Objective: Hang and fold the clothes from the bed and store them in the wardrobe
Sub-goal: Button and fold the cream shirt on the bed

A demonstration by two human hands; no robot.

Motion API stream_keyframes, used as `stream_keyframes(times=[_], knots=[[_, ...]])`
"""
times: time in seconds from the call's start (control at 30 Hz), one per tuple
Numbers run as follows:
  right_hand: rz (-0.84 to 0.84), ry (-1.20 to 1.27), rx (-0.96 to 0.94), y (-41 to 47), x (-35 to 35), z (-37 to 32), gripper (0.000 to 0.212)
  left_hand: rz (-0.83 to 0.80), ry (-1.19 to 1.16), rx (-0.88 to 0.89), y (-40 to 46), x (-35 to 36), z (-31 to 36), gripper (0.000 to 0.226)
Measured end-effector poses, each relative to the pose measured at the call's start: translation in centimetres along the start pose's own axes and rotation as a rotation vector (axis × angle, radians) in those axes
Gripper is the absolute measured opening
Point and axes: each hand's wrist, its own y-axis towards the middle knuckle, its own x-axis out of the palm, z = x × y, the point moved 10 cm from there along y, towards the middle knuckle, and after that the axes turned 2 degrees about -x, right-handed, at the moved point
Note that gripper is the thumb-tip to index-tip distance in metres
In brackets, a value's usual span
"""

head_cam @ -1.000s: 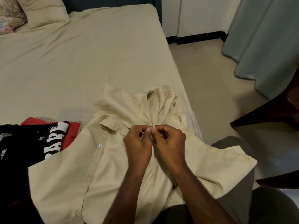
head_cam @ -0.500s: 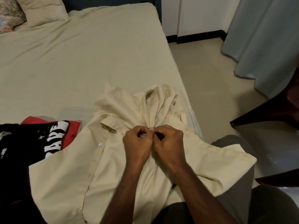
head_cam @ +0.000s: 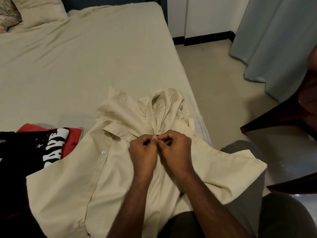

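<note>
Nearest, the left hand (head_cam: 143, 152) and right hand (head_cam: 176, 149) meet knuckle to knuckle, fingers (head_cam: 155, 137) curled and pinching the cream shirt (head_cam: 68, 182) at its placket just below the collar, apparently fastening a button. The shirt lies spread on the bed (head_cam: 85, 57), unfolded. Left of it waits a black printed garment (head_cam: 25, 152) on something red. Folding, hanging and storing all seem left to do; no wardrobe shows.

Left hand (head_cam: 143, 154) and right hand (head_cam: 175, 152) nudged slightly right on shirt (head_cam: 68, 182) placket; fingertips possibly pinched tighter.
</note>
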Motion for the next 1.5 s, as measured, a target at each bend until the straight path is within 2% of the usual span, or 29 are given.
stream_keyframes(times=[0.23,0.4,0.7,0.8,0.93,1.1,1.17,1.3,1.5], knots=[[0.051,0.068,0.014,-0.3,-0.2,-0.2,0.004,0.064,-0.077,-0.018,-0.1,0.2,-0.2,0.019],[0.090,-0.145,-0.166,-0.1,-0.1,-1.3,0.005,0.122,-0.056,-0.013,-0.3,0.0,-0.3,0.018],[0.069,-0.125,-0.268,-0.1,0.2,-2.0,0.011,-0.075,-0.265,-0.030,0.2,0.9,-0.3,0.024],[0.054,-0.223,-0.273,-0.1,1.0,-1.8,0.006,-0.068,-0.299,-0.073,-0.1,1.1,-0.8,0.023],[0.084,-0.337,-0.377,-0.4,1.8,-2.9,0.007,-0.006,-0.459,-0.232,-0.4,1.4,-2.4,0.022],[0.065,-0.390,-0.451,-0.7,2.7,-3.5,0.014,-0.052,-0.630,-0.389,-1.0,2.0,-3.4,0.027],[0.058,-0.401,-0.447,-0.6,3.1,-3.3,0.019,-0.058,-0.669,-0.417,-1.2,2.0,-3.4,0.027],[0.053,-0.385,-0.422,-0.5,3.0,-3.0,0.016,-0.055,-0.678,-0.433,-1.2,1.9,-3.5,0.018],[0.060,-0.354,-0.427,-0.7,2.6,-3.3,0.026,-0.115,-0.668,-0.420,-0.9,1.9,-3.1,0.019]])
